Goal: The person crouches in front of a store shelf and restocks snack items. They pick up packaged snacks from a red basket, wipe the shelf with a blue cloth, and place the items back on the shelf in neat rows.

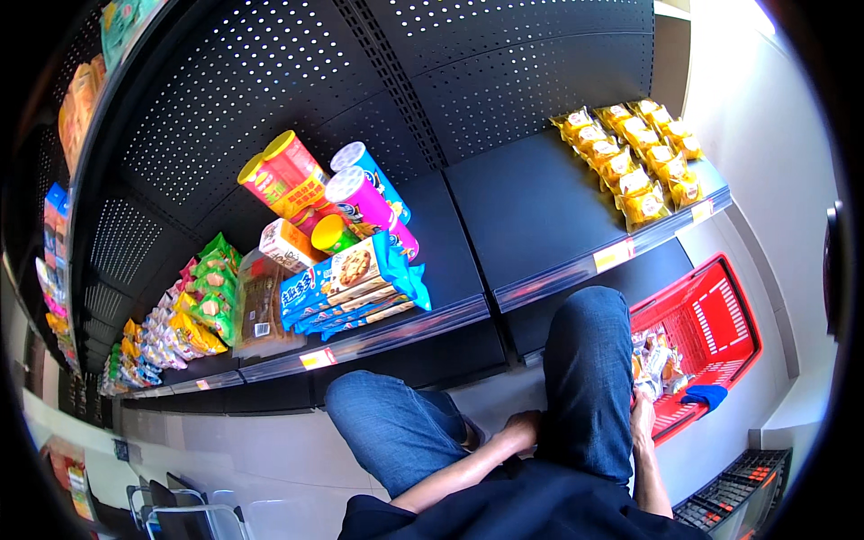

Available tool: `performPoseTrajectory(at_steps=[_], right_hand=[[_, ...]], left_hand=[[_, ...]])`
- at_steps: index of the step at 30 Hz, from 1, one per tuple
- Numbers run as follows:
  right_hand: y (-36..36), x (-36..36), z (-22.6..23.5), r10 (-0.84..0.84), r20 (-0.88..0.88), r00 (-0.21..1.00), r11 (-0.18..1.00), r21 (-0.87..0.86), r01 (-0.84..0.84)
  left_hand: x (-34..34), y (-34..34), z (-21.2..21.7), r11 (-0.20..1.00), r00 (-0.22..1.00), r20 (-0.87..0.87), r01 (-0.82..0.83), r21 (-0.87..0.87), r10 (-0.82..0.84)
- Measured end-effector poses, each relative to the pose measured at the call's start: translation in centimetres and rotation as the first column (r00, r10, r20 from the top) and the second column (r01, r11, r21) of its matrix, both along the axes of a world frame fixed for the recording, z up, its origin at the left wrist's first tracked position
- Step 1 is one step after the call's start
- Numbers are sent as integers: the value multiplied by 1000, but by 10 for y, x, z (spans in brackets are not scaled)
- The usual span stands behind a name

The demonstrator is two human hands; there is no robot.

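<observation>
Red basket sits on the floor at the person's right, beside the lower black shelf, partly filled with small snack packets. Only 1 view shows the scene, the head camera looking down.

The right hand reaches past the right knee to the basket's near rim, just beside the packets and a blue object at the edge. Its fingers are mostly hidden behind the leg, so I cannot tell whether they are apart or closed on anything. The left hand rests low between the 2 knees, fingers loosely curled, holding nothing that shows.

To do this well, I judge the right hand should take 1 packet cleanly at its edge, lifting clear of the rim without dragging neighbours.
</observation>
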State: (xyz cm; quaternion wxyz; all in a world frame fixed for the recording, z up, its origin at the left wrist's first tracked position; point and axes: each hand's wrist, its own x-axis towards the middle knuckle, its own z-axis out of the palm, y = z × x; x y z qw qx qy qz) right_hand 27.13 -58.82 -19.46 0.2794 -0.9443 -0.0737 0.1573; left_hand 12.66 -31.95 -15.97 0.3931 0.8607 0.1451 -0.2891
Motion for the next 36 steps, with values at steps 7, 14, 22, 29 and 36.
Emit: performPoseTrajectory(at_steps=[7, 14, 22, 29, 36], right_hand=[[-14, 29, 6, -2, 62, 998, 997, -78, 7], [-46, 69, 17, -105, 131, 986, 968, -212, 131], [-32, 75, 13, -128, 101, 987, 938, -310, 154], [-40, 67, 11, -142, 148, 979, 940, -291, 180], [-44, 68, 4, -127, 129, 983, 951, -266, 158]], left_hand=[[-49, -11, -135, 975, 993, 84, -66, -214, 85], [-32, -36, -145, 939, 992, -110, 27, -343, -68], [-62, -32, -150, 864, 995, -66, 29, -503, -71], [-129, 1, -133, 723, 997, -60, -71, -687, 41], [-128, 11, -118, 619, 985, -122, -170, -767, 120]])
